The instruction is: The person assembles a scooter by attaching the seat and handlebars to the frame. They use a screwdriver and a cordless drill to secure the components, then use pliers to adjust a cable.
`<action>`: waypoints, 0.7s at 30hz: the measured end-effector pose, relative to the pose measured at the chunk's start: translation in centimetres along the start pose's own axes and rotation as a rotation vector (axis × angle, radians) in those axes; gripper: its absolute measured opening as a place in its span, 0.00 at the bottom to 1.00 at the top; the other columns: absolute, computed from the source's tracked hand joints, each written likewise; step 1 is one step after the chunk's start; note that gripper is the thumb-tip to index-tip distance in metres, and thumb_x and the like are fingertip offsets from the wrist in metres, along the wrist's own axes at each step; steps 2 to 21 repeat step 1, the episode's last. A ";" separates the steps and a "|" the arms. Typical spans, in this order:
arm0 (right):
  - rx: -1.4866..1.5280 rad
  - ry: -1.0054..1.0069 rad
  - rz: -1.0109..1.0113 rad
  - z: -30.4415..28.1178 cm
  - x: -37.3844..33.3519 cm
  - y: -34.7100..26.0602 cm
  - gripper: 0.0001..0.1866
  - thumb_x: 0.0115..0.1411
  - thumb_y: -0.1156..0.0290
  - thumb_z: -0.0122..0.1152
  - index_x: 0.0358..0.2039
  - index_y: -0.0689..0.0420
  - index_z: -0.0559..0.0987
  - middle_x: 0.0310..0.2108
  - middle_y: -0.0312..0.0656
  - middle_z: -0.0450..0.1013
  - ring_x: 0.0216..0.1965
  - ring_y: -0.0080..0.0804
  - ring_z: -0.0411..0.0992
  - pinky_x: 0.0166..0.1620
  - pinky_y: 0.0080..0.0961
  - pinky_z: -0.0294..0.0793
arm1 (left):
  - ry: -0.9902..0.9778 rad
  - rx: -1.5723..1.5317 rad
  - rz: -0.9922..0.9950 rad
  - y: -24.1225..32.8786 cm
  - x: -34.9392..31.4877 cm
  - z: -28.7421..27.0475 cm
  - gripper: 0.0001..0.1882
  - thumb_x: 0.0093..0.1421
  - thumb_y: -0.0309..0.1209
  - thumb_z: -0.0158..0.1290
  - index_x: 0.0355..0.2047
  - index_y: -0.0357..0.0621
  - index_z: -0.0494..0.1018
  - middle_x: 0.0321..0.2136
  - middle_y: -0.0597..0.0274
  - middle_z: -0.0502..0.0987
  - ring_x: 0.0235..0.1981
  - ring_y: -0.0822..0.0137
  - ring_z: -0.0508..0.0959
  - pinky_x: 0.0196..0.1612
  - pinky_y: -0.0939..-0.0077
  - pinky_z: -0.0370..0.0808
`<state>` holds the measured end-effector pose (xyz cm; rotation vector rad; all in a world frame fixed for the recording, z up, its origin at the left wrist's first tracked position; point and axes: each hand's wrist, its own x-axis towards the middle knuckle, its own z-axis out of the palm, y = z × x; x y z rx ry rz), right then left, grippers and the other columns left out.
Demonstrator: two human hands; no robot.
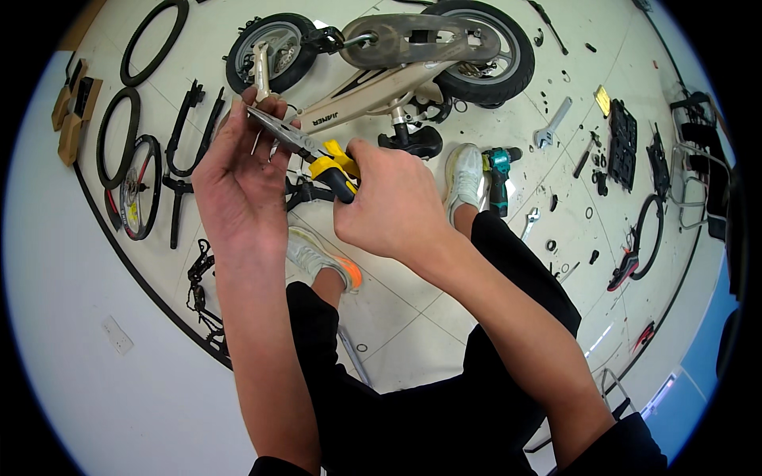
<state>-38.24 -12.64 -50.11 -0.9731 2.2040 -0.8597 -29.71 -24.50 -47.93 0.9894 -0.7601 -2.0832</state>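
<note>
Pliers (284, 133) with long pointed jaws and yellow-and-black handles are gripped in my right hand (397, 198). Their jaws point up and left, into the curled fingers of my left hand (242, 178). That hand is turned palm up, thumb and fingertips drawn together by the jaws. Thin, wire-like bits show between its fingers, too small to name. Just beyond both hands, a small beige bike frame (349, 99) lies on its side with its wheels attached.
Bike tyres (119, 131), a spoked wheel (141, 186) and a black fork (190, 127) lie left. Rightward are a green cordless drill (498, 178), an adjustable wrench (553, 123), a black tool case (623, 144), a saddle (625, 271) and scattered small parts. My shoes (313, 254) stand between.
</note>
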 end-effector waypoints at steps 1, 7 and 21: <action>-0.004 0.001 0.002 0.0 0.0 0.1 0.13 0.41 0.75 0.56 0.30 0.65 0.74 0.22 0.56 0.73 0.28 0.58 0.72 0.33 0.44 0.72 | -0.001 -0.001 -0.001 -0.1 0.0 0.0 0.16 0.64 0.30 0.50 0.47 0.30 0.70 0.42 0.51 0.75 0.51 0.58 0.73 0.59 0.60 0.68; -0.004 0.001 0.002 0.0 0.0 0.1 0.13 0.41 0.75 0.56 0.30 0.65 0.74 0.22 0.56 0.73 0.28 0.58 0.72 0.33 0.44 0.72 | -0.001 -0.001 -0.001 -0.1 0.0 0.0 0.16 0.64 0.30 0.50 0.47 0.30 0.70 0.42 0.51 0.75 0.51 0.58 0.73 0.59 0.60 0.68; -0.004 0.001 0.002 0.0 0.0 0.1 0.13 0.41 0.75 0.56 0.30 0.65 0.74 0.22 0.56 0.73 0.28 0.58 0.72 0.33 0.44 0.72 | -0.001 -0.001 -0.001 -0.1 0.0 0.0 0.16 0.64 0.30 0.50 0.47 0.30 0.70 0.42 0.51 0.75 0.51 0.58 0.73 0.59 0.60 0.68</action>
